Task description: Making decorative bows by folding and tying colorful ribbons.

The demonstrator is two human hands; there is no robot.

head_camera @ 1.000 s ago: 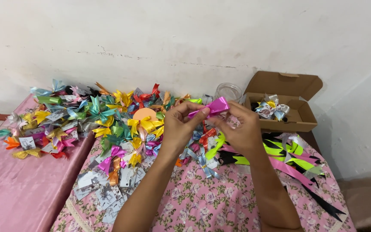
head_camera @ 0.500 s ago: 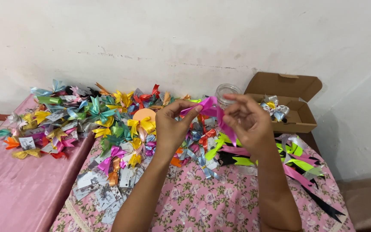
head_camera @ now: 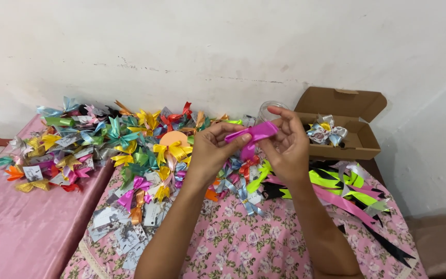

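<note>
Both hands pinch 1 pink ribbon (head_camera: 251, 135): left hand (head_camera: 213, 150) at 9 o'clock, right hand (head_camera: 286, 147) at 3. Risk: a loosened pinch lets the fold spring open.

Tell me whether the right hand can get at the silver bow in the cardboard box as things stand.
Probably yes. The box stands open just beyond the right hand, and nothing lies over the silver bow. But that hand and the left hand both hold the pink ribbon.
</note>
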